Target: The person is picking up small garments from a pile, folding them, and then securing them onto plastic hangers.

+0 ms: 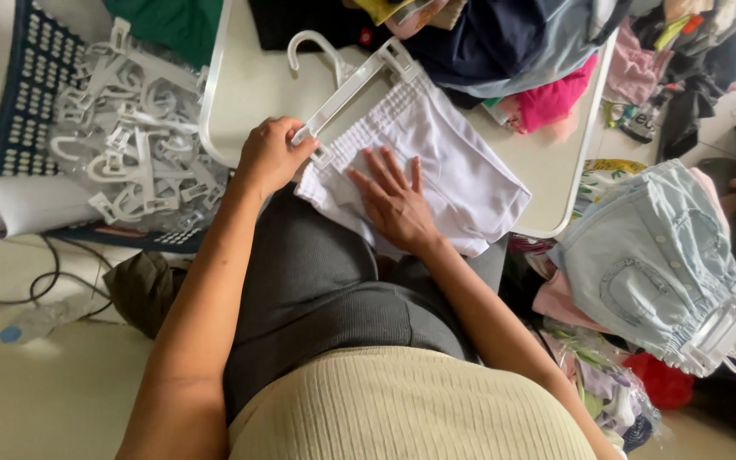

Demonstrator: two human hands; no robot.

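Note:
A pair of white shorts (457, 166) lies on a small white table (253, 89), its elastic waistband along a white plastic clip hanger (355, 81). My left hand (270, 158) is closed on the hanger's left end clip at the waistband corner. My right hand (395, 200) lies flat on the shorts, fingers spread, pressing the cloth down near the table's front edge.
A dark blue basket (23, 106) full of white hangers (134, 140) stands at the left. Dark and pink clothes (526, 51) are piled at the table's back. Light denim shorts on hangers (662, 264) lie stacked at the right. Cables (36, 285) run on the floor.

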